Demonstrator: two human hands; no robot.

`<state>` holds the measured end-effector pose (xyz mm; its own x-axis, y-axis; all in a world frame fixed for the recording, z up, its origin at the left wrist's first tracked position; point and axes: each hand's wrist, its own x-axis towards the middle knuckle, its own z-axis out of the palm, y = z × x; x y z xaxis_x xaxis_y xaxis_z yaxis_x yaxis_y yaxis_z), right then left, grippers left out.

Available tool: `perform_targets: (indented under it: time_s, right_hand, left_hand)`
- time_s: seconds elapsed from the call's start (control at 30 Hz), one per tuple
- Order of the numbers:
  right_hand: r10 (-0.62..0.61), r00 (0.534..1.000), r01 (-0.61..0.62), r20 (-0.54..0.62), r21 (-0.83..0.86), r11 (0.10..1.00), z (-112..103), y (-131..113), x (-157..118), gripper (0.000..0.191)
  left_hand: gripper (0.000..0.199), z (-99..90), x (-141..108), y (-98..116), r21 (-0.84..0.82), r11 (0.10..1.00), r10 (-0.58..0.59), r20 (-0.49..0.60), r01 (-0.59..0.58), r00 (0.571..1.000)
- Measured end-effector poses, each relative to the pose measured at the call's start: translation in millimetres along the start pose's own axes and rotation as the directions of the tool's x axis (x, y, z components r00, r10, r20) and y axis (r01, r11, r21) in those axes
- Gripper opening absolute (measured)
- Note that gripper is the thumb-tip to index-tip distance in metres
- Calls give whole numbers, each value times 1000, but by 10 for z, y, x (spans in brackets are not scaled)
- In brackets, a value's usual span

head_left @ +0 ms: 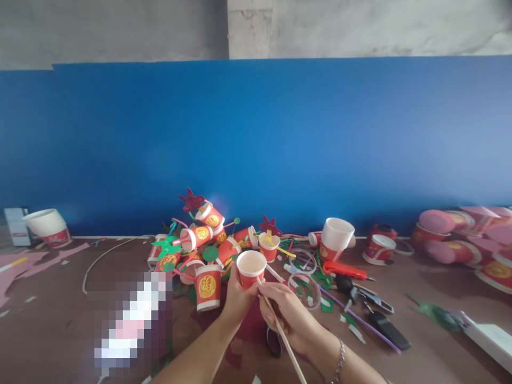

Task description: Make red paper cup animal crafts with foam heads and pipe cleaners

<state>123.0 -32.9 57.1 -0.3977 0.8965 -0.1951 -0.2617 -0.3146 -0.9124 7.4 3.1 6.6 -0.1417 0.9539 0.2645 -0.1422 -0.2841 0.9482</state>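
Observation:
A red paper cup with a white rim stands upright in my left hand, whose fingers wrap round its side. My right hand is closed on a thin wooden stick. The stick's upper end meets the cup's front wall; whether it pierces the wall I cannot tell. Just left of my hands sits another red cup with a yellow emblem. Behind it lies a heap of similar cups with coloured stems and green and dark red cut-outs. Partly under my right hand shows a dark scissor handle.
Stacked white-rimmed cups stand at the back right, with an orange-red tool, keys and clear plastic rings nearby. Pink-topped cups crowd the far right. Pink paper lies left. A blue panel rises behind the brown table.

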Motion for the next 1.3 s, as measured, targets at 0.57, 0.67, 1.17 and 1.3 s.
perform_targets:
  time_s: [0.57, 0.67, 1.17, 1.3]
  right_hand:
    - [-37, 999, 38, -27, 56, 998, 37, 56, 18, 26]
    - [-55, 997, 59, -46, 81, 995, 22, 141, 80, 32]
    - [18, 1000, -18, -1, 172, 985, -100, 122, 164, 29]
    - [-11, 999, 13, -53, 37, 999, -166, 213, 284, 34]
  left_hand:
    - [56, -14, 13, -41, -35, 999, -16, 36, 17, 999]
    - [56, -9, 17, -67, -38, 999, -5, 22, 6, 1000]
    - [54, 9, 1, -70, 53, 998, 25, -32, -23, 999]
    - [58, 7, 11, -64, 115, 992, 49, -46, -44, 998]
